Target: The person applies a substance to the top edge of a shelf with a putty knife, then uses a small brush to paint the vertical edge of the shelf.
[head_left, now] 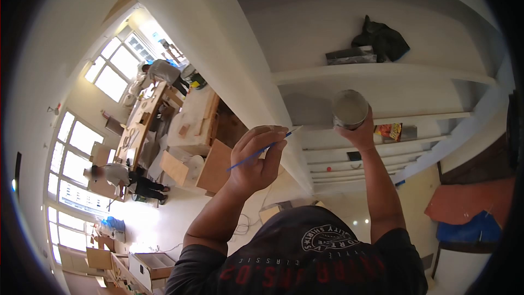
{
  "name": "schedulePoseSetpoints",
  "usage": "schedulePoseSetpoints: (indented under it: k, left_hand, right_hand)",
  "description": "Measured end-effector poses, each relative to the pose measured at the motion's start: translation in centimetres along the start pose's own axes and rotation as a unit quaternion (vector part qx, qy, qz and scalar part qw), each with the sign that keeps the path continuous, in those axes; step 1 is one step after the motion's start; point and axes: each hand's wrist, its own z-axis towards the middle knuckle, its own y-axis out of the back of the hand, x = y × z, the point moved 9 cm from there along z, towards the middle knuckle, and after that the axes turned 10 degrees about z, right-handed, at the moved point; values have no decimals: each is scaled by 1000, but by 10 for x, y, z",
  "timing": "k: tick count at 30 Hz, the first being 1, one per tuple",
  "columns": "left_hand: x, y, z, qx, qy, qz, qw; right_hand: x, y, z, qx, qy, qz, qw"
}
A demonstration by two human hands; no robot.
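A slim paintbrush (244, 163) with a blue handle is pinched between the thumb and fingers of my left hand (255, 158). Its thin tip points up and right, beside the white upright of a shelf unit. My right hand (360, 134) grips a round tin can (350, 108) from its near side, raised before the shelves. The can's circular top faces me and looks pale grey.
White shelves (382, 74) hold a dark cloth (382, 39), a flat dark box (351, 55) and a red-yellow packet (388, 131). To the left, two people (165, 72) (123, 177) work beside a long wooden bench (143, 125). Wooden panels (214, 166) stand nearby.
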Motion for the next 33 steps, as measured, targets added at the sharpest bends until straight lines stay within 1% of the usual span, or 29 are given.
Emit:
schedulePoseSetpoints:
  k: [1, 3, 4, 8, 11, 14, 17, 20, 23, 29, 33]
  left_hand:
    - [3, -6, -4, 14, 26, -15, 999]
    - [8, -18, -6, 34, 43, -28, 998]
    - [9, -24, -8, 46, 50, -34, 997]
    - [13, -54, -20, 107, 88, -35, 990]
    - [16, -72, -29, 134, 103, -28, 985]
    - [22, -87, -38, 170, 110, -24, 979]
    - [26, -96, -47, 203, 118, -10, 972]
    - [29, -99, -52, 219, 119, -1, 969]
    - [32, -101, -55, 234, 131, -1, 963]
    - [37, -103, -61, 233, 133, -3, 963]
    - [35, -99, -61, 236, 125, -4, 963]
  right_hand:
    - [7, -4, -8, 11, 10, -19, 1000]
    - [23, -13, -27, 33, 29, -53, 998]
    - [32, -18, -36, 44, -6, -21, 999]
    - [59, -35, -66, 85, -23, -46, 995]
    - [66, -42, -83, 86, -14, -21, 996]
    - [73, -45, -90, 90, -1, -56, 994]
    - [76, -47, -93, 99, 40, -99, 989]
    - [88, -50, -92, 105, 71, -148, 981]
    - [97, -52, -92, 95, 105, -150, 979]
    - [102, -57, -94, 98, 125, -158, 975]
    - [105, -59, -96, 103, 118, -164, 974]
